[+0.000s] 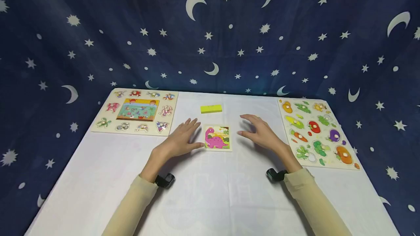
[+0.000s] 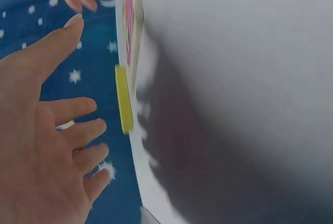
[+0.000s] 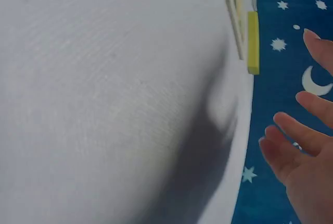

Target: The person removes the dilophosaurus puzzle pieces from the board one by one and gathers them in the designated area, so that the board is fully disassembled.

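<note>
1. I take the yellow block [image 1: 211,109] as my landmark: the dinosaur puzzle [image 1: 215,141] lies on the surface [image 1: 203,196], on the near side of the block and slightly to its right.
2. I see the left hand [image 1: 179,140] to the near left of the block, and the puzzle lies directly to the right of its thumb. The left wrist view shows me a gap between them.
3. The right hand [image 1: 260,132] is to the near right of the block, more apart from the puzzle, so the left one is nearer.
4. Both hands have their fingers extended and hold nothing.
5. The puzzle is almost square, so I find no clear long axis: a pale frame, a spotted pink dinosaur, its head at left. The dark upper-right patch I cannot identify.
</note>
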Demonstrator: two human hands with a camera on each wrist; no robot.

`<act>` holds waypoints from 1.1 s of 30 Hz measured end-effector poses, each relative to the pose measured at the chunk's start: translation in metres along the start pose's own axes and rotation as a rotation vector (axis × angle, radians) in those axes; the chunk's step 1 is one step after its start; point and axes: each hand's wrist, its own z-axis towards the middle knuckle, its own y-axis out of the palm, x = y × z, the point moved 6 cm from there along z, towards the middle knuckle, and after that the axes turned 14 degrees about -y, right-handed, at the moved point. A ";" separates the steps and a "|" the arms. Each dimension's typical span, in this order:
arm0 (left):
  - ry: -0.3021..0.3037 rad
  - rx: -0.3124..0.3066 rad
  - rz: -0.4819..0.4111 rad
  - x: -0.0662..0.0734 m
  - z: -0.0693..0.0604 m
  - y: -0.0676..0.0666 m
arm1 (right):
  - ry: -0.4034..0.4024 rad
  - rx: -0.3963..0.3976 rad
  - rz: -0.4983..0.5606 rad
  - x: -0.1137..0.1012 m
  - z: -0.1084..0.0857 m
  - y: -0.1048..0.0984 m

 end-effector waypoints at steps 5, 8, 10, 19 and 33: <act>0.053 -0.085 -0.002 0.024 -0.014 0.017 | 0.012 0.003 0.085 0.004 0.012 0.009; 0.072 -0.131 0.011 0.037 -0.018 0.025 | 0.005 0.007 0.120 0.004 0.021 0.014; 0.082 -0.137 0.032 0.041 -0.019 0.028 | -0.003 0.010 0.143 0.002 0.027 0.018; 0.132 -0.151 0.021 0.043 -0.016 0.036 | -0.024 -0.029 0.183 -0.008 0.054 0.041; 0.090 -0.253 0.043 0.047 -0.016 0.042 | -0.101 -0.162 0.072 -0.028 0.088 0.072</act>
